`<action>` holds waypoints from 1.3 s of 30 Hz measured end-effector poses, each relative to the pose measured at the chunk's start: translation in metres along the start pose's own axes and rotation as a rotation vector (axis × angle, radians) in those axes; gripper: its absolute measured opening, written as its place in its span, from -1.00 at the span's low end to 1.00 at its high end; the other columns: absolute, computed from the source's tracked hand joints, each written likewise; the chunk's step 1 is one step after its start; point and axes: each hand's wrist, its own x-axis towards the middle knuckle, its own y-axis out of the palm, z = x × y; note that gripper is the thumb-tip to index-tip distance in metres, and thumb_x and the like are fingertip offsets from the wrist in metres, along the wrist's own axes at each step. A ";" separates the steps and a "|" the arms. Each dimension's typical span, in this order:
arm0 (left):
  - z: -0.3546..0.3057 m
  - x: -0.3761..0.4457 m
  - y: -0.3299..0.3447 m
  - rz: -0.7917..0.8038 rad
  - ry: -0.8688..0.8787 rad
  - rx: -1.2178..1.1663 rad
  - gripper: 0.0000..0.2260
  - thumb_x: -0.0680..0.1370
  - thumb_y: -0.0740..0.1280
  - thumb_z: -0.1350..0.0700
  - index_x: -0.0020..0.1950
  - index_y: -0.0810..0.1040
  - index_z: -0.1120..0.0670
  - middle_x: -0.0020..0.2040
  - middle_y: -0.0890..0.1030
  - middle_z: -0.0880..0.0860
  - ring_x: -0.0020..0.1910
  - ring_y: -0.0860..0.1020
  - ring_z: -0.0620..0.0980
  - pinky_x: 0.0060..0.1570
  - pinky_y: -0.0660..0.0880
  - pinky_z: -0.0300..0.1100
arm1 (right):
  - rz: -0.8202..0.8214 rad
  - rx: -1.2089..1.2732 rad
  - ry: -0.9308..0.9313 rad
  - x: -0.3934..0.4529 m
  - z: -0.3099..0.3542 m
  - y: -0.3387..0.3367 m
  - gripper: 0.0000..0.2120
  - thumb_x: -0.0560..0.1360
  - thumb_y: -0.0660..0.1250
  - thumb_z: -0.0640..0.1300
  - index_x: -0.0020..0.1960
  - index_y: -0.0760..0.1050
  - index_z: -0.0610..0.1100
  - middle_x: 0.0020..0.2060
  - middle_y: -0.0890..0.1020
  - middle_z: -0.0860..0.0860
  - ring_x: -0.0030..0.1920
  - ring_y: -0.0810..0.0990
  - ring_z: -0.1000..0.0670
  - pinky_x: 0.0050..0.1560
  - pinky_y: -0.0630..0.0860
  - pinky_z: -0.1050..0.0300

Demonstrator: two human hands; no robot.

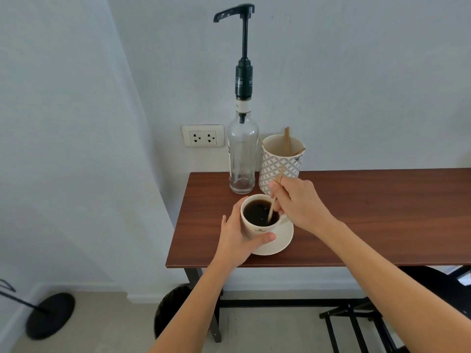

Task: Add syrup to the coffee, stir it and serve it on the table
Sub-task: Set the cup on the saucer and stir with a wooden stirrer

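The cup (259,220) sits on its saucer (281,240) just in front of the syrup bottle (242,159). The left hand (237,238) wraps the cup; the right hand (298,202) pinches the stir stick (274,200), dipped in the coffee. Stirring looks underway; serving is left

One wide-angle view from the person's head looks forward and steeply down. It stands close over the left end of the tabletop (356,212), with both forearms reaching in from the bottom edge. The wall (356,85) faces it straight on; the floor (102,327) shows below, edges bowed.
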 end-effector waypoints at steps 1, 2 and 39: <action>-0.001 0.000 -0.001 0.000 0.005 0.004 -0.28 0.34 0.60 -0.15 0.32 0.22 -0.43 0.33 0.47 -0.35 0.40 0.38 -0.29 0.53 0.03 0.32 | 0.034 0.081 0.030 -0.001 0.003 0.003 -0.71 0.66 0.19 -0.13 -0.14 0.54 -0.23 -0.38 0.68 -0.08 -0.38 0.65 0.00 -0.23 0.60 0.19; -0.001 0.000 -0.001 -0.001 0.006 0.011 -0.27 0.35 0.60 -0.13 0.32 0.22 -0.43 0.33 0.48 -0.33 0.40 0.38 -0.27 0.53 0.02 0.32 | 0.051 0.143 0.043 -0.001 0.007 0.007 -0.72 0.65 0.19 -0.13 -0.12 0.56 -0.23 -0.36 0.70 -0.07 -0.36 0.67 0.02 -0.21 0.62 0.21; 0.002 0.001 0.000 0.000 0.003 0.020 -0.27 0.34 0.59 -0.16 0.32 0.21 -0.44 0.31 0.44 -0.40 0.41 0.37 -0.26 0.53 0.04 0.32 | -0.042 -0.086 -0.056 -0.001 0.001 0.002 -0.73 0.66 0.19 -0.11 -0.20 0.44 -0.15 -0.38 0.60 -0.06 -0.40 0.57 0.02 -0.32 0.56 0.08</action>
